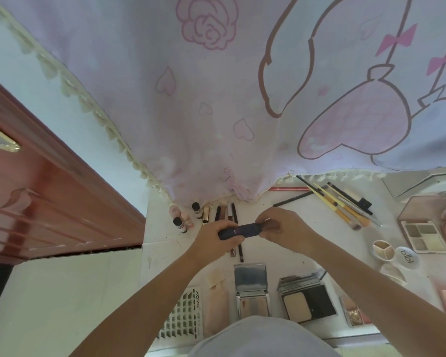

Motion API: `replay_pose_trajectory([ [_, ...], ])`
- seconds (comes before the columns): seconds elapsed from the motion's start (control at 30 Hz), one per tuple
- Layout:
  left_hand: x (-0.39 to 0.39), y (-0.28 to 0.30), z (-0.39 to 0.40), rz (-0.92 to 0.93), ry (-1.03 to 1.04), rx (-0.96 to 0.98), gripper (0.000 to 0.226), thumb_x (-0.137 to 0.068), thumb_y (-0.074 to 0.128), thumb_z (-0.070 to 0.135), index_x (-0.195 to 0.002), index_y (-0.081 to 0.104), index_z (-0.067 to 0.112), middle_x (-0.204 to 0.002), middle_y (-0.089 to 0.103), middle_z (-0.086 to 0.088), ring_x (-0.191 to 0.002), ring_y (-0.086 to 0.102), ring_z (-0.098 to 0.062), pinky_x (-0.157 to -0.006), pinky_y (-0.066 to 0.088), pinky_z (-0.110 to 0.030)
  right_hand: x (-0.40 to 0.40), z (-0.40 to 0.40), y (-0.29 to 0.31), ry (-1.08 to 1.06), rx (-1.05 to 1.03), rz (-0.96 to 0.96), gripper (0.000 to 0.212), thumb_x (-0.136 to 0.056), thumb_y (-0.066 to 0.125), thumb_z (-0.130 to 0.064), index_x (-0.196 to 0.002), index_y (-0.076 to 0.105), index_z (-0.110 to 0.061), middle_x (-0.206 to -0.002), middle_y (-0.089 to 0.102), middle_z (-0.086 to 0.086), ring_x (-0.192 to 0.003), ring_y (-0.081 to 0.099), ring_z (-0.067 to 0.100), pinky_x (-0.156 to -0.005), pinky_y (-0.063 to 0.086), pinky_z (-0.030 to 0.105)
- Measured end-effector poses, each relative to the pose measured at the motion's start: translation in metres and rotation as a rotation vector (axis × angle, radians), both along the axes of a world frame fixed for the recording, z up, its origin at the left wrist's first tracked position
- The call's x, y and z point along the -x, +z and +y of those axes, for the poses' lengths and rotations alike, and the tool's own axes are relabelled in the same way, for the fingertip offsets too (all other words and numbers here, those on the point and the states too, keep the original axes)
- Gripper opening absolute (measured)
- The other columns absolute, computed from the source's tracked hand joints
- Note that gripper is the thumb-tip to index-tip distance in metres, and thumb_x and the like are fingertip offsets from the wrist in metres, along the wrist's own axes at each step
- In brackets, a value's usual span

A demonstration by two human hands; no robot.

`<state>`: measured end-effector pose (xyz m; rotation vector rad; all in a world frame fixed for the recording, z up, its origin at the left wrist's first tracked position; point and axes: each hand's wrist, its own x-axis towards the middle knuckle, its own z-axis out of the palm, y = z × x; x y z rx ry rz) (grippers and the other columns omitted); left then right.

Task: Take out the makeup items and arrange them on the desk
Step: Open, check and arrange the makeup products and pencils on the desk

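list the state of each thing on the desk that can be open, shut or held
brush: held off the desk by both hands, left hand on the dark handle, right hand at the bristle end
mirror compact: open, lid up
powder compact: open
eyeshadow palette: open
small bottles: capped, upright
yellow brushes: lying flat, side by side

1. This is a home, probably a bedroom.
2. A pink cartoon curtain (216, 99) hangs at the far side.
3. A red wooden door (49, 202) stands at the left.
4. Makeup covers the white worktop (307, 243).
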<state>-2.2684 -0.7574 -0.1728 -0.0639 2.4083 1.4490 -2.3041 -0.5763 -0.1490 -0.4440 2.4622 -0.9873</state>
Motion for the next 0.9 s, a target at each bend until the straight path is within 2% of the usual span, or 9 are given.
replay_pose_trajectory([
  [0.07,-0.002,0.000,-0.006,-0.009,0.019,0.008,0.021,-0.083,0.065,0.008,-0.103,0.064,0.011,-0.067,0.056,0.010,-0.048,0.052,0.009,-0.048,0.040,-0.005,0.000,-0.004,-0.003,0.024,0.024,-0.036,0.031,-0.082,0.059,0.003,-0.113,0.059,-0.002,-0.111,0.062,0.009,-0.078,0.052,-0.003,-0.066,0.035,-0.008],
  [0.1,-0.003,-0.001,-0.011,-0.013,0.031,0.022,0.022,-0.082,0.065,0.009,-0.104,0.064,0.013,-0.067,0.056,0.011,-0.048,0.053,0.007,-0.049,0.040,-0.005,0.001,-0.007,-0.005,0.030,0.044,-0.060,0.033,-0.083,0.059,0.003,-0.115,0.058,-0.002,-0.113,0.061,0.009,-0.083,0.055,-0.001,-0.071,0.037,-0.007],
  [0.2,-0.011,-0.005,-0.030,-0.010,0.085,0.119,0.023,-0.082,0.066,0.012,-0.105,0.066,0.008,-0.069,0.057,0.006,-0.057,0.051,-0.001,-0.057,0.041,-0.014,0.007,-0.015,-0.020,0.014,0.025,-0.080,0.038,-0.087,0.055,-0.004,-0.125,0.051,-0.005,-0.126,0.056,0.011,-0.115,0.054,0.018,-0.096,0.037,0.015],
  [0.37,-0.027,-0.013,-0.071,-0.019,0.184,0.353,0.019,-0.083,0.066,0.015,-0.099,0.066,0.005,-0.073,0.057,-0.001,-0.068,0.050,-0.013,-0.058,0.035,-0.019,0.014,-0.030,-0.069,0.074,-0.407,0.009,0.051,-0.097,0.038,-0.024,-0.143,0.023,-0.008,-0.153,0.018,0.010,-0.142,0.016,0.024,-0.114,0.014,0.033],
  [0.43,-0.031,-0.014,-0.090,-0.025,0.188,0.484,0.017,-0.084,0.064,0.018,-0.094,0.066,0.005,-0.071,0.056,-0.001,-0.071,0.050,-0.016,-0.055,0.032,-0.018,0.010,-0.031,-0.086,0.077,-0.559,0.004,0.056,-0.098,0.028,-0.030,-0.146,0.007,-0.008,-0.156,-0.002,0.010,-0.144,-0.003,0.027,-0.116,0.005,0.044],
  [0.53,-0.036,-0.017,-0.116,-0.052,0.197,0.673,0.014,-0.086,0.060,0.020,-0.085,0.065,0.007,-0.058,0.047,0.006,-0.064,0.050,-0.017,-0.048,0.028,-0.019,0.002,-0.030,-0.103,0.088,-0.689,-0.034,0.060,-0.098,0.016,-0.038,-0.146,-0.010,-0.012,-0.154,-0.019,0.007,-0.142,-0.017,0.026,-0.114,-0.004,0.050],
  [0.63,-0.031,-0.018,-0.128,-0.111,0.198,0.830,0.014,-0.089,0.055,0.022,-0.083,0.059,0.011,-0.065,0.052,0.000,-0.067,0.053,-0.020,-0.045,0.029,-0.023,0.001,-0.036,-0.106,0.074,-0.704,-0.083,0.063,-0.097,0.013,-0.043,-0.144,-0.015,-0.012,-0.152,-0.025,0.007,-0.141,-0.022,0.027,-0.113,-0.008,0.052],
  [0.73,-0.011,-0.016,-0.129,-0.150,0.165,0.980,0.019,-0.090,0.050,0.023,-0.094,0.060,0.007,-0.087,0.061,-0.009,-0.081,0.058,-0.027,-0.057,0.038,-0.027,0.003,-0.037,-0.106,0.096,-0.718,-0.101,0.064,-0.097,0.013,-0.045,-0.144,-0.017,-0.013,-0.152,-0.026,0.007,-0.140,-0.024,0.027,-0.113,-0.009,0.052],
  [0.9,0.020,-0.016,-0.121,-0.189,-0.052,1.130,0.021,-0.091,0.045,0.018,-0.100,0.058,0.005,-0.094,0.056,-0.009,-0.090,0.058,-0.025,-0.066,0.042,-0.029,0.007,-0.029,-0.106,0.142,-0.725,-0.112,0.066,-0.096,0.014,-0.048,-0.144,-0.017,-0.015,-0.151,-0.028,0.005,-0.140,-0.024,0.025,-0.113,-0.009,0.050],
])
